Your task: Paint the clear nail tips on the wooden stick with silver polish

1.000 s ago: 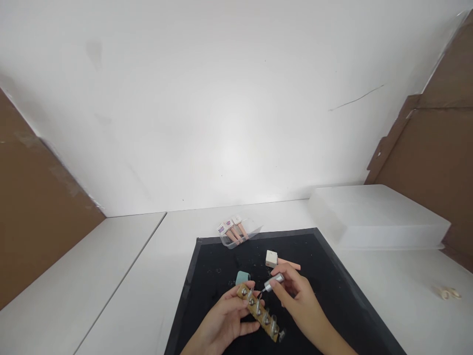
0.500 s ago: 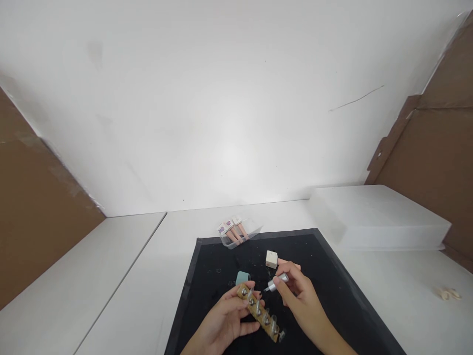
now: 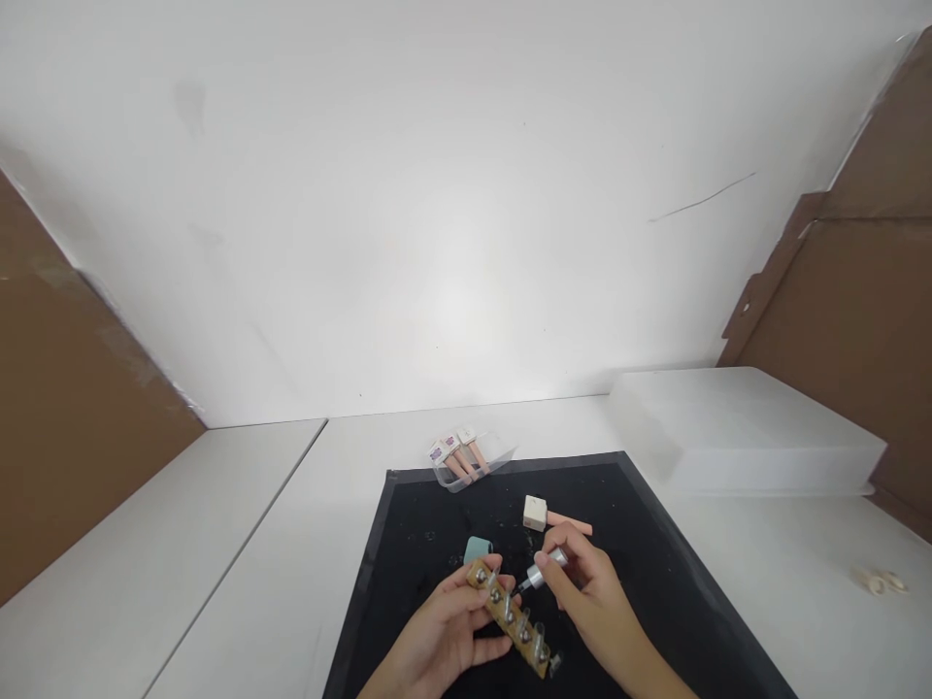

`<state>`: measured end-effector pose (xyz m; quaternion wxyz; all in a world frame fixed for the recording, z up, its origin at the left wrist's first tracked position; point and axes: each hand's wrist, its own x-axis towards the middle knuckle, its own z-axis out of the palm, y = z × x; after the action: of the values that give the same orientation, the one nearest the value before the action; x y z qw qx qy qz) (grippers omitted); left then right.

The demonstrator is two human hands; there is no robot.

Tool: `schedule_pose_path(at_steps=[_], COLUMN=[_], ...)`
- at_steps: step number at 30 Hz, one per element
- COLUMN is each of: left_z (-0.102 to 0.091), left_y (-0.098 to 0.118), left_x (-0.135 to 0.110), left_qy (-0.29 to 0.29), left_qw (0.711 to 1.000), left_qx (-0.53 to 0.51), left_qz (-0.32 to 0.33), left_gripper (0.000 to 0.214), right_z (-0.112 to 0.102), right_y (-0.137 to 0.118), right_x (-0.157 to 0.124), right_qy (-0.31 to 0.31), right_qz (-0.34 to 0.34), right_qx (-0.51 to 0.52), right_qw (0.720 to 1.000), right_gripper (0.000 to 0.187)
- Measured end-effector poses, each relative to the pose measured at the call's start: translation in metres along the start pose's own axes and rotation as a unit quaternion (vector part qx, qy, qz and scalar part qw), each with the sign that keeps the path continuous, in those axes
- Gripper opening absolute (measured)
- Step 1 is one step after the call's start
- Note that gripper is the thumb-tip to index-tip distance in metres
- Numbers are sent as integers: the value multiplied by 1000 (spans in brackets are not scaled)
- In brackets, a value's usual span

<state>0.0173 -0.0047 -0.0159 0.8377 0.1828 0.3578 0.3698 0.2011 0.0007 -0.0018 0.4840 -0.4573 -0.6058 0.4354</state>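
Observation:
My left hand (image 3: 444,636) grips a wooden strip (image 3: 514,619) that carries a row of several small clear nail tips on metal studs. My right hand (image 3: 591,600) pinches a silver-capped polish brush (image 3: 545,570), its dark tip pointing at the strip's upper end. Both hands hover over a black mat (image 3: 659,582). Just behind the left fingers stands a small teal bottle (image 3: 478,549). A cream square bottle (image 3: 534,511) with a pink cap (image 3: 572,524) lies beyond the right hand.
A clear tray (image 3: 466,461) with several pink-capped bottles sits at the mat's far edge. A white flat box (image 3: 743,427) lies to the right, with a small pale object (image 3: 881,581) near it. Brown cardboard panels stand at both sides of the white table.
The right hand drew the brush slightly away to the right, then brought it back down toward the strip's upper end. The left hand and strip have barely moved.

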Motion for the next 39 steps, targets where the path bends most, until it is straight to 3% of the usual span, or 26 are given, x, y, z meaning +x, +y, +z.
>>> schedule_pose_path(at_steps=[23, 36, 39], left_z=[-14, -15, -14], left_y=[4, 5, 5], left_x=[-14, -24, -24], left_qy=[-21, 33, 47], left_qw=[999, 999, 998], left_qx=[-24, -8, -3], left_qz=[-6, 28, 32], left_gripper=[28, 41, 42], right_z=[22, 27, 28], right_y=[8, 10, 10], right_x=[0, 5, 4], right_qy=[-5, 56, 46], right_qz=[36, 57, 63], right_qx=[24, 97, 114], right_qw=[999, 992, 990], right_gripper=[35, 38, 38])
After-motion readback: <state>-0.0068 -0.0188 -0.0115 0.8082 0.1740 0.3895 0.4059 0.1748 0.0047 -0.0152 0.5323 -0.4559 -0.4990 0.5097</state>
